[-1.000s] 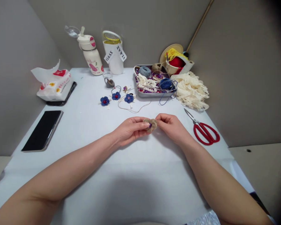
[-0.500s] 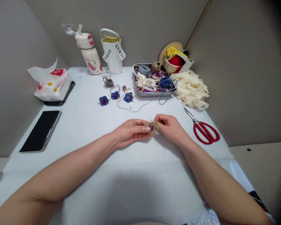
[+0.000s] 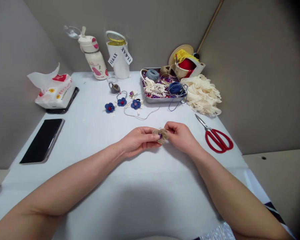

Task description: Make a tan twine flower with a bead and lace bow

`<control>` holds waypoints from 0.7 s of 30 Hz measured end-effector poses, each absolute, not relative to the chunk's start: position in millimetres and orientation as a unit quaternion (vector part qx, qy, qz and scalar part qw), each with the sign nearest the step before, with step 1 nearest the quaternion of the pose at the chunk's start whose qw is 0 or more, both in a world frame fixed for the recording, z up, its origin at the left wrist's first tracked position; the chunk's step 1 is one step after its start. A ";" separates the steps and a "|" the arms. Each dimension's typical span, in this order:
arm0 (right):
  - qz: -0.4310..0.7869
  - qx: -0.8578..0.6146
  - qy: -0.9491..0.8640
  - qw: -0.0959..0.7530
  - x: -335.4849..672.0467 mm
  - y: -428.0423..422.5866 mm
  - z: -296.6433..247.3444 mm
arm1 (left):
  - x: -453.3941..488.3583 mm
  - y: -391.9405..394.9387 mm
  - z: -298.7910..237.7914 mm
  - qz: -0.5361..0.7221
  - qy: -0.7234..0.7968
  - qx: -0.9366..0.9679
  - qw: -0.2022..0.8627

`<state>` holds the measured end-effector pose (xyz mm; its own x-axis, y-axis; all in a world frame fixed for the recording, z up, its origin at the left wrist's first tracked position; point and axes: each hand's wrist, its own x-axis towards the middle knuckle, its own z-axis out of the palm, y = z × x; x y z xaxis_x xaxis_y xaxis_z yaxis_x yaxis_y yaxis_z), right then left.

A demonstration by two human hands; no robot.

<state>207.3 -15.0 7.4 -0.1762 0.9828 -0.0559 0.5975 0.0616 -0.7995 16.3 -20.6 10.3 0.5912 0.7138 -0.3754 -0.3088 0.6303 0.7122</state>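
A small tan twine flower (image 3: 161, 135) with a purple bead at its centre is held just above the white table (image 3: 95, 133), near the middle. My left hand (image 3: 137, 141) pinches its left side with thumb and fingers closed. My right hand (image 3: 182, 136) pinches its right side, fingers curled. Three blue twine flowers (image 3: 121, 103) with red or purple centres lie further back, beside a loose loop of cord (image 3: 142, 116).
Red scissors (image 3: 216, 137) lie to the right. A metal tray (image 3: 162, 88) of yarn and beads, a heap of cream lace (image 3: 202, 95), a cup of thread spools (image 3: 186, 65), a bottle (image 3: 94, 56) and a white mug (image 3: 120, 56) stand at the back. A phone (image 3: 43, 140) and tissue pack (image 3: 55, 90) lie left.
Both hands keep pinching the tan flower and shift only slightly; the right fingers adjust at its edge. The view has drifted a little.
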 end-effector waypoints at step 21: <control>0.384 -0.580 -0.606 0.386 199.6 -24.3 17.5 | 21.2 -17.6 5.7 0.413 0.364 0.309 0.775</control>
